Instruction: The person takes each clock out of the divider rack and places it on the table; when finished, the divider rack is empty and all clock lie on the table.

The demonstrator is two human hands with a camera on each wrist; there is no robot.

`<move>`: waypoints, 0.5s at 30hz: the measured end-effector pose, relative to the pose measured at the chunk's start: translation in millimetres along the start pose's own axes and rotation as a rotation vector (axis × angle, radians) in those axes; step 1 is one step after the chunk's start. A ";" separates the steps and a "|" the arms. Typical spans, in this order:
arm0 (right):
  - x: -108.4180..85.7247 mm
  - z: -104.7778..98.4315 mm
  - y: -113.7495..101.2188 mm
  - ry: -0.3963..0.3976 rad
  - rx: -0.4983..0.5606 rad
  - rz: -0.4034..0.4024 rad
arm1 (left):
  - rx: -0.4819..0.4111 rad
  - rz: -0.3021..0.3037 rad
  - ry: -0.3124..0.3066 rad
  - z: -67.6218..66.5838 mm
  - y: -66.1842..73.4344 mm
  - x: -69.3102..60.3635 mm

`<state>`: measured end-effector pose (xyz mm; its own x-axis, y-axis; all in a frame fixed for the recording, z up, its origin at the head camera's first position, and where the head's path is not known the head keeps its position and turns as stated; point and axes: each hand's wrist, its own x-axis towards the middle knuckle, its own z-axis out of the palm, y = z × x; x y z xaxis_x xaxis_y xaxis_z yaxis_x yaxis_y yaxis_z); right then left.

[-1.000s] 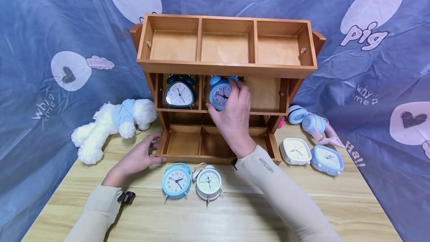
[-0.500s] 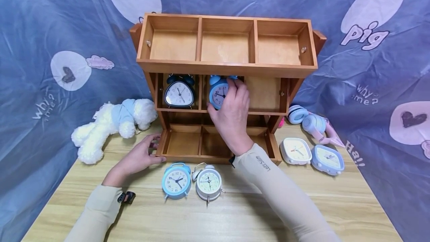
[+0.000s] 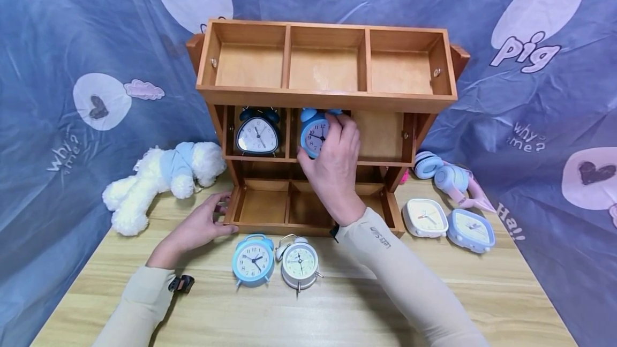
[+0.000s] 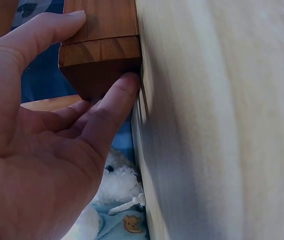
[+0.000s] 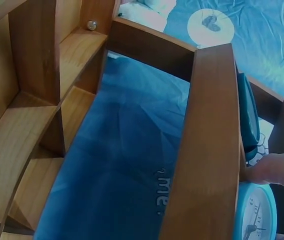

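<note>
In the middle tier of a brown wooden shelf (image 3: 328, 99), a blue twin-bell alarm clock (image 3: 311, 145) stands upright in the centre compartment. My right hand (image 3: 335, 169) grips it, covering the right of its dial. The right wrist view shows the thumb (image 5: 277, 167) by the clock's rim (image 5: 274, 200); most of that hand is out of frame. With thumb on the front and fingers at the side, my left hand (image 3: 204, 221) holds the shelf's lower left corner (image 4: 102, 50). Left of the gripped clock stands a dark triangular alarm clock (image 3: 257, 135).
Before the shelf lie a light blue alarm clock (image 3: 253, 261) and a white one (image 3: 300, 265). To the right are a white square clock (image 3: 425, 217), a pale blue one (image 3: 471, 230) and headphones (image 3: 450, 178). A white plush toy (image 3: 161, 175) lies left on the table (image 3: 337, 315).
Over the last second my right hand has shifted very slightly left on the blue alarm clock. The left hand and the shelf have stayed in place.
</note>
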<state>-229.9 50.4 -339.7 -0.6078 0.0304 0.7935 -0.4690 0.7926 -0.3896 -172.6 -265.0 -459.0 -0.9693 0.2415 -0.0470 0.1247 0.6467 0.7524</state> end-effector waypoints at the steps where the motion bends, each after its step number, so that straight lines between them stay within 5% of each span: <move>1: 0.3 -0.8 -0.3 -0.004 0.003 0.002 | 0.000 0.001 0.001 0.1 -0.2 0.1; 15: 2.4 -12.4 -3.3 0.009 0.021 -0.023 | -0.044 0.016 -0.010 0.7 0.7 0.6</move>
<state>-221.9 55.4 -330.7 -0.5912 0.0179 0.8063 -0.4959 0.7804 -0.3809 -172.9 -263.9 -458.9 -0.9650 0.2591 -0.0413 0.1304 0.6102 0.7814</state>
